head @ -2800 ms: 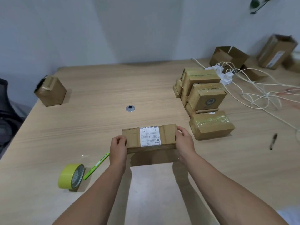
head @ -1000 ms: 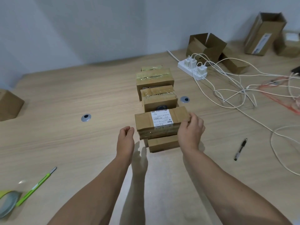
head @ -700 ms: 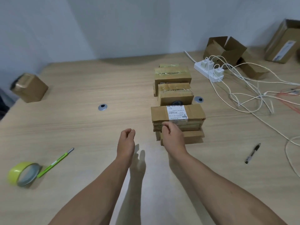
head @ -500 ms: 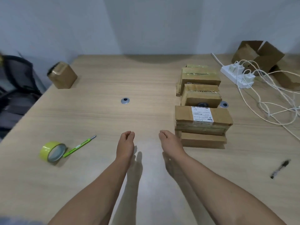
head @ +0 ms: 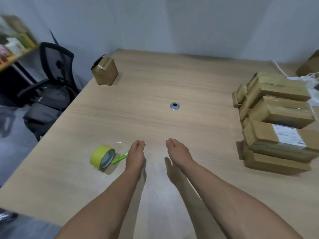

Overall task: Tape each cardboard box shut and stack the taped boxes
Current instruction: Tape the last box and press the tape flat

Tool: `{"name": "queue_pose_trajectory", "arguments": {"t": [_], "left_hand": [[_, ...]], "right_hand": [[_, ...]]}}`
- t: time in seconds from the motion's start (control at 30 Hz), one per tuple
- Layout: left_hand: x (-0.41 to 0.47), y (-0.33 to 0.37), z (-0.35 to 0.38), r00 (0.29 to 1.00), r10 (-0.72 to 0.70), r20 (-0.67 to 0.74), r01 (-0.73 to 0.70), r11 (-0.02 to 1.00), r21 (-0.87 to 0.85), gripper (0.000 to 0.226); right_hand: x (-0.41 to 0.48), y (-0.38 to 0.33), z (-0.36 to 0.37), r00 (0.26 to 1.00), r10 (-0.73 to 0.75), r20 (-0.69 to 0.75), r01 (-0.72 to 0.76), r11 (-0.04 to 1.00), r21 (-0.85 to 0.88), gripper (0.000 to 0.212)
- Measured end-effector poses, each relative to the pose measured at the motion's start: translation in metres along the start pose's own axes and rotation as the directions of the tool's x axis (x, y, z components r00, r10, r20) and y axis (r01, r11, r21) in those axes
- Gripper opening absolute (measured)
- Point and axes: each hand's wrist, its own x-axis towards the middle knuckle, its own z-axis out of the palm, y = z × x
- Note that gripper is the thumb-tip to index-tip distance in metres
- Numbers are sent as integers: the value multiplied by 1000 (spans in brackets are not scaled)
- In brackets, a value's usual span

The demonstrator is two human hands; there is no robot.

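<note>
Stacked taped cardboard boxes fill the right side; the labelled box [head: 279,137] lies on a lower box [head: 274,163], with more taped boxes [head: 279,88] behind. A single small cardboard box [head: 105,70] stands at the table's far left corner. A yellow tape roll [head: 101,156] and a green cutter [head: 119,158] lie just left of my left hand [head: 135,155]. My left hand and my right hand [head: 178,152] hover over the table with straight fingers, holding nothing, well left of the stack.
A metal grommet [head: 174,106] sits in the wooden table [head: 155,80]. A black office chair [head: 51,73] with a bag stands beyond the left edge. White cables [head: 310,78] and another box [head: 309,66] lie at the far right.
I carried the labelled box over and set it on the stack, then both hands let go and drew back. The view has swung left, bringing the tape roll and small box nearer the centre.
</note>
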Motion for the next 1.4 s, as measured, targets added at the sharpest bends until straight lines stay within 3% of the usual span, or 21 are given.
{"name": "queue_pose_trajectory", "arguments": {"t": [0.33,0.67,1.07,1.2,1.4], "left_hand": [[108,34,-107,981,32,191,-44,997,59,50],[205,45,-207,990,-19,143,14,999,36,50],[340,100,-234,996,-71,61,74,996,-49,50],[399,117,-226,997,-48,54,52,996,-73,58],[468,129,-204,998,-49,38,55,986,-157,52]], "right_hand": [[37,-90,116,969,160,-187,-124,974,191,37],[80,-170,187,977,133,-165,-101,977,189,43],[204,-255,225,986,131,-98,-87,926,367,35],[260,-276,231,987,126,-97,-77,912,403,43],[336,-291,241,983,153,-101,-88,879,469,45]]}}
